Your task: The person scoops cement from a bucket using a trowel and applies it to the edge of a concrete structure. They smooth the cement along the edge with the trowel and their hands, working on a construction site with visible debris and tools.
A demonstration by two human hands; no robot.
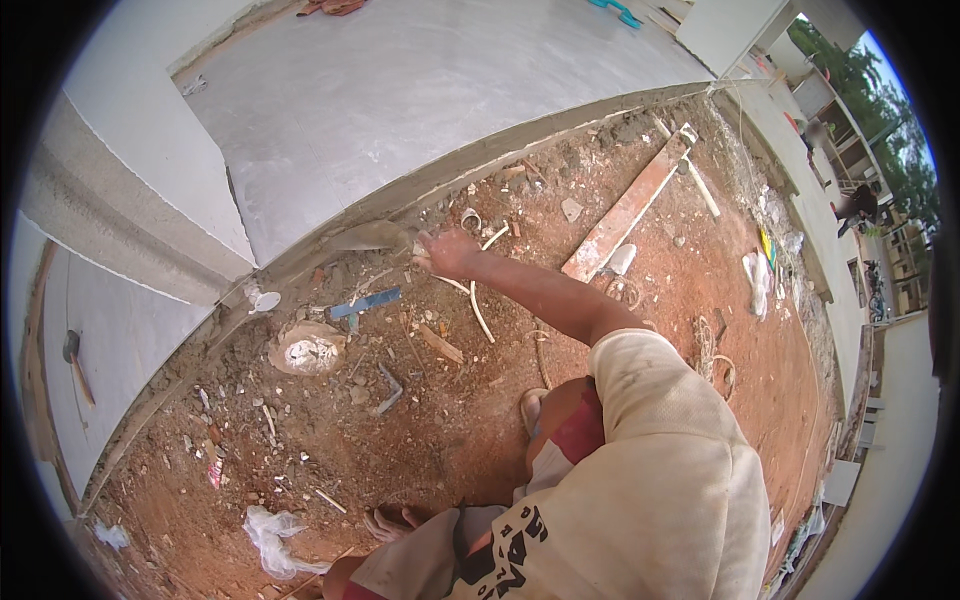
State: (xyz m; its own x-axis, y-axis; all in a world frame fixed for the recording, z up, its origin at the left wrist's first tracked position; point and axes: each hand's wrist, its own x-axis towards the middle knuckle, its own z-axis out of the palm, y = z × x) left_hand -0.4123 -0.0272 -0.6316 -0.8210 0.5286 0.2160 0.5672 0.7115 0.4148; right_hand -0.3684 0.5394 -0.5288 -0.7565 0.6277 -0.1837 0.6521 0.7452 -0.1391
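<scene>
My right arm stretches forward across the dirt to the low concrete edge. My right hand [447, 253] is closed around the pale handle of a trowel-like tool [365, 238], whose grey blade lies along the edge and looks smeared. Near that hand are a short cut pipe piece [471, 217] and thin white tubes [481, 310]. A blue flat strip [365, 303] rests on the soil to its left. My left hand does not show; what look like bare toes [393, 522] are beside my leg at the bottom.
A mortar-smeared board [632, 205] lies on the soil to the right, with rope [712, 362] nearer. White powdery material [308, 353] sits in a hollow at left. A hammer [75, 365] is on the left slab. Plastic film [272, 540] lies low left. People [855, 207] are far right.
</scene>
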